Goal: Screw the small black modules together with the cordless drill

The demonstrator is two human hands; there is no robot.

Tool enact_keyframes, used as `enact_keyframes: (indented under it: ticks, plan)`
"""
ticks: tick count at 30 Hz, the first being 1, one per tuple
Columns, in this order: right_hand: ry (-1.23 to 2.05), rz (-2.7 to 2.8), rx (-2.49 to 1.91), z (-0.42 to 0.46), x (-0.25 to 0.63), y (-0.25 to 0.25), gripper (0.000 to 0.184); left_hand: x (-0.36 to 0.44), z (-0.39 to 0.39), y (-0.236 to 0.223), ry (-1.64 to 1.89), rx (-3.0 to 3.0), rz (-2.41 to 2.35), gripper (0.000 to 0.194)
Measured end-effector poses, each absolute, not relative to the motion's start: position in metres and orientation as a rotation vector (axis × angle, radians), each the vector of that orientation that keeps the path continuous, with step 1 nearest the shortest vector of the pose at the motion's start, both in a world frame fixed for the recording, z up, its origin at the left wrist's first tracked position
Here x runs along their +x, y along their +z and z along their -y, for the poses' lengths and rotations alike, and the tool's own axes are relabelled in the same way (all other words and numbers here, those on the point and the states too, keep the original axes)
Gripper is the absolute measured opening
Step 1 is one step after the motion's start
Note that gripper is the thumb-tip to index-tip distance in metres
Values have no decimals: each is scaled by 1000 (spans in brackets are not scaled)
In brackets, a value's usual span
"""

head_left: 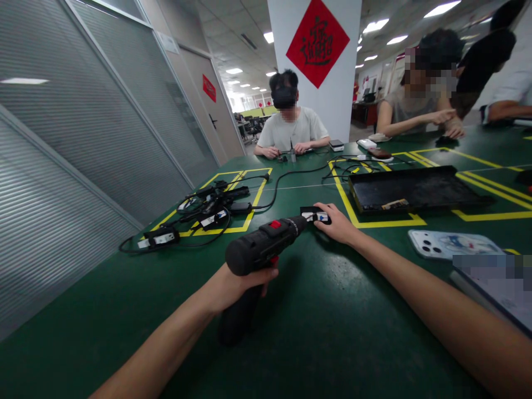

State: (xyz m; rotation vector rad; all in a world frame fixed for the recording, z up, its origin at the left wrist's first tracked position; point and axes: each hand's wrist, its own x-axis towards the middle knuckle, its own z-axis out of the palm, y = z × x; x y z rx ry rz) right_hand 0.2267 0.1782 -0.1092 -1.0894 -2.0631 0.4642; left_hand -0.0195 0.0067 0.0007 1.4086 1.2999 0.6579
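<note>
Black drill (pixel 266 244) is clamped in the curled left hand (pixel 239 285), its tip ahead of that grip, at a small block (pixel 311 214) pinched between the right hand's (pixel 337 224) thumb and fingers; beyond the left grip lies a cable tangle (pixel 214 204), right of the other a tray (pixel 428 185)

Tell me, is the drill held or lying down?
Held: the left hand grips the drill by its handle, its front end pointing toward the right hand.
</note>
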Motion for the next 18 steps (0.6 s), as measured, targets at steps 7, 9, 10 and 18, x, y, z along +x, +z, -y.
enact_keyframes:
  ticks: [7, 9, 10, 18]
  plan:
    - [466, 2070, -1094, -179, 227, -109, 51, -15, -6, 6, 647, 1453, -1305, 25]
    - [464, 2071, -1093, -179, 227, -109, 52, -16, -6, 6, 643, 1447, -1299, 27]
    - [463, 2071, -1092, -179, 227, -109, 52, -17, -6, 5, 638, 1445, -1293, 27]
    - [452, 2066, -1093, -178, 226, -110, 52, -20, -5, 0, 673, 1394, -1251, 28]
